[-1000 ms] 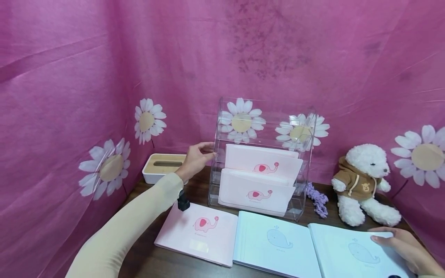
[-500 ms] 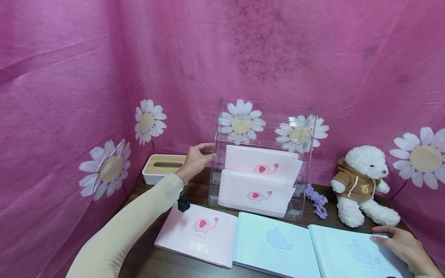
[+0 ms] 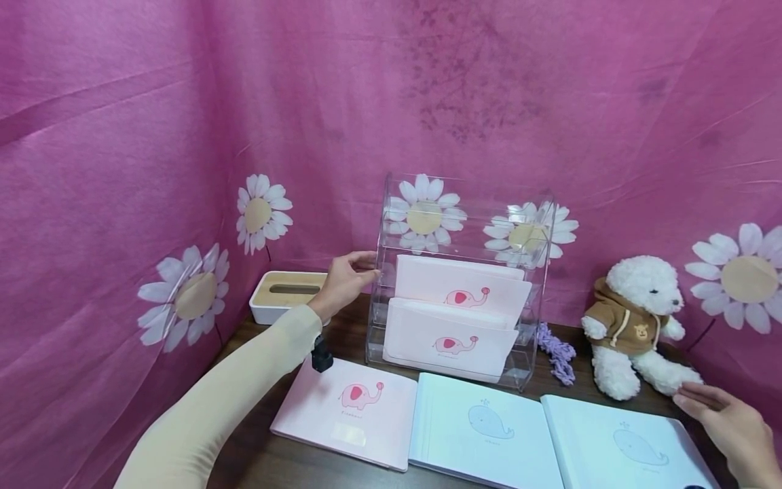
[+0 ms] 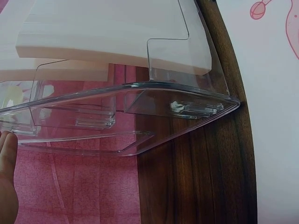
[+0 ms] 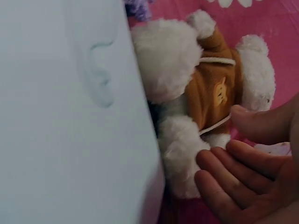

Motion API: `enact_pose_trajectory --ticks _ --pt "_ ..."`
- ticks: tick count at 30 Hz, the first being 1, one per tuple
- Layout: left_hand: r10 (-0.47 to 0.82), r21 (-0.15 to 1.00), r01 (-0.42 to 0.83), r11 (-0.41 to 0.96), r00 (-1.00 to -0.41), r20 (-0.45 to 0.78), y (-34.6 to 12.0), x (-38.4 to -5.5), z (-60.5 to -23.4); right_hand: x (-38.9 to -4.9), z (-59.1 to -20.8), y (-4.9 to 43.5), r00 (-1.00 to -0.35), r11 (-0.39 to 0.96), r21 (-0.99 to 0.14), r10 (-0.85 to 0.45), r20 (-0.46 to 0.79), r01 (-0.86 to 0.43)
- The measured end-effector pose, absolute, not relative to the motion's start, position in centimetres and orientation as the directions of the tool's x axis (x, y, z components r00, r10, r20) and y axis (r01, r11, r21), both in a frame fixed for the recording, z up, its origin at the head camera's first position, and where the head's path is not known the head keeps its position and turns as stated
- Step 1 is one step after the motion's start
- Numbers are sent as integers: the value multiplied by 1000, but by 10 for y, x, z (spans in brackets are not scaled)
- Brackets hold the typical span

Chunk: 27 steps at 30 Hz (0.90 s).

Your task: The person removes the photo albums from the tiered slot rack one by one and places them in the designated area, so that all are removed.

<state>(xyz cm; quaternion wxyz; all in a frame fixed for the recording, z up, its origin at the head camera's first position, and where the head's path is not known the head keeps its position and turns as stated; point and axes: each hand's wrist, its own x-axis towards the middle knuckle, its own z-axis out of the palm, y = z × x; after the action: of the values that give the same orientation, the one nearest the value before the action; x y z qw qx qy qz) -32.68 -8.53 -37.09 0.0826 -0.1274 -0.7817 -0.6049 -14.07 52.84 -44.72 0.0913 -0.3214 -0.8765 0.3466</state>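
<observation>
In the head view, a clear acrylic rack [image 3: 452,197] stands on the table with two pink elephant books, a lower one [image 3: 449,339] and a rear one [image 3: 458,272], in its tiers. My left hand [image 3: 343,282] touches the rack's left side, with the fingertips at the panel's edge. The left wrist view shows the rack's side panel [image 4: 187,112] close up, and part of the hand at its left edge. My right hand [image 3: 730,428] hovers with loose fingers and nothing in them, just right of a blue whale book [image 3: 641,438]. The plush bear's foot [image 3: 666,373] lies behind it.
A second whale book [image 3: 489,424] and a pink elephant book [image 3: 360,407] lie in front of the rack. A wooden-lidded tissue box [image 3: 277,299] stands at the left. Purple yarn [image 3: 557,353] and a white plush bear [image 3: 641,299] in a brown hoodie are at the right.
My right hand has come off the right-hand whale book and shifted right, toward the bear's foot. My left hand has stayed at the rack's side. The books and rack have not moved.
</observation>
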Motion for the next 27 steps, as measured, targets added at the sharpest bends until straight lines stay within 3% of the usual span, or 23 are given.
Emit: enact_pose_trajectory --ticks 3,6,10,16,20,23,27 --pt "92 922 298 247 -955 283 -85 -326 -371 -143 -437 523 -775 450 -829 631 33 332" --pt "87 925 287 248 -958 274 -85 -324 -369 -145 -426 516 -791 236 -972 596 136 11" --pt "86 926 282 253 -959 269 -84 -322 -368 -150 -407 505 -793 -4 -951 553 254 -308" --pt "84 926 286 248 -958 274 -83 -324 -368 -164 -372 484 -772 -59 -862 479 418 -504" --pt "90 924 290 247 -957 276 -83 -324 -369 -177 -352 467 -748 -273 -705 367 553 -655" --pt "89 923 294 248 -956 280 -83 -325 -370 -186 -339 451 -738 -351 -649 307 601 -675" --pt "93 922 307 234 -951 293 -83 -327 -372 -199 -327 427 -743 -353 -658 222 632 -665"
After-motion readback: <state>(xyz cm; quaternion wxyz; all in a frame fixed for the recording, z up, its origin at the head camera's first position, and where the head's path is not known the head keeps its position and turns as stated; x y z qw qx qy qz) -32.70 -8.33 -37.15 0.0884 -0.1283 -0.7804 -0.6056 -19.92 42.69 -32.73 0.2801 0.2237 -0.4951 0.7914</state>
